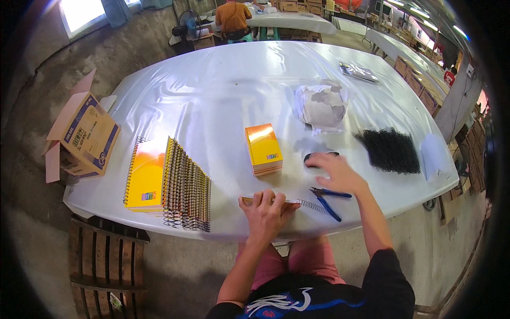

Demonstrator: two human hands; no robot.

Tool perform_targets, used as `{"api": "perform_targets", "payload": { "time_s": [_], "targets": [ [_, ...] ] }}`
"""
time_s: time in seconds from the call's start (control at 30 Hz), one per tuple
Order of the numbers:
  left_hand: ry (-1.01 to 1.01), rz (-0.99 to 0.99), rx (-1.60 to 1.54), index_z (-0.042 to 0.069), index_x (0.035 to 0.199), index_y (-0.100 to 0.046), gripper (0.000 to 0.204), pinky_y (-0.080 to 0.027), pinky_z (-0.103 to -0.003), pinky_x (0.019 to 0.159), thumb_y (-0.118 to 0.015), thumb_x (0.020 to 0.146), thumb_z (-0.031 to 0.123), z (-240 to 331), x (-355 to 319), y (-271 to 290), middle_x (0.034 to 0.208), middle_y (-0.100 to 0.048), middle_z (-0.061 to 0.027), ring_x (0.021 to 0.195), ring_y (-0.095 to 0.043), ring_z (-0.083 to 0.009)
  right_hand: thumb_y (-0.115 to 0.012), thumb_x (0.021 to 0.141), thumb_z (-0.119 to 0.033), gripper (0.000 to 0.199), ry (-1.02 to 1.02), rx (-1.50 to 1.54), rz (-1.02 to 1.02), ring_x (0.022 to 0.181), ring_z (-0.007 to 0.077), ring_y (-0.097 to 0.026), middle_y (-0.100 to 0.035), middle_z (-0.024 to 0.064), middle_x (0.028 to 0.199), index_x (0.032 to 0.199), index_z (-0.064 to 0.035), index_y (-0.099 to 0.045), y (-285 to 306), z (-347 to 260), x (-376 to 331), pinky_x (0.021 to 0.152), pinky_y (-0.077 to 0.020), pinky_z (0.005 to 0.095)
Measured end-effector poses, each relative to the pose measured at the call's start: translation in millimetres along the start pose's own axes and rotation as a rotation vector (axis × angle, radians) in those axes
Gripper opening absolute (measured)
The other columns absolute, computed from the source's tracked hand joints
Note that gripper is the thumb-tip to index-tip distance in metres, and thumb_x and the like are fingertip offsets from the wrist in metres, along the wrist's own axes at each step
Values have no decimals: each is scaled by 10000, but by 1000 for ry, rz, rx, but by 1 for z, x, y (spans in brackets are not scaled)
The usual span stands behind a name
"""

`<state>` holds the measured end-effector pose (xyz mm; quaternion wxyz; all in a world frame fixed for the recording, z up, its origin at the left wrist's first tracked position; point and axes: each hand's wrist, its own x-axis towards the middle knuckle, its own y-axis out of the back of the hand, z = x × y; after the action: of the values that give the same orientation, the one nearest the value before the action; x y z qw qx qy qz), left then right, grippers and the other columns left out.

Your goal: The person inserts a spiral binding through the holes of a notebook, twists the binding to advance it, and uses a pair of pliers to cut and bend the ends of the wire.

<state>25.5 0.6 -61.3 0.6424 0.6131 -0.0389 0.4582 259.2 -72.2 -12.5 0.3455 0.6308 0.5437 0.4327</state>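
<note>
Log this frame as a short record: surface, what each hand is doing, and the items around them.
surface: white covered table
left hand: pressing on a spiral notebook at the near edge
right hand: open, over a small dark object that is too hidden to identify
near right hand: blue-handled pliers
centre: stack of orange pads
left: row of bound notebooks
right: pile of black wire spirals
off table, left: cardboard box

left hand presses a spiral notebook — right hand over a dark object.
</note>
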Motion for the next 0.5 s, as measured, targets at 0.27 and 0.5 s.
{"api": "perform_targets", "payload": {
  "time_s": [0.27,0.5],
  "targets": [
    [-3,31,-114,101,773,-580,519,-300,-453,862,-769,588,548,-6,3,8,928,-525,-52,937,-471,-241,-604,666,62,429,-53,442,212,1030,231,-595,-594,98,1168,1054,-115,-657,-31,33,6,832,-473,334],
    [3,28,-165,127,781,-587,502,-287,-497,907,-807,530,501,-10,-3,3,942,-528,-30,952,-481,-231,-633,655,72,270,1,1005,-101,839,158,-657,-702,99,871,883,-35,-728,-44,-19,-8,795,-492,278]
  ]
}}
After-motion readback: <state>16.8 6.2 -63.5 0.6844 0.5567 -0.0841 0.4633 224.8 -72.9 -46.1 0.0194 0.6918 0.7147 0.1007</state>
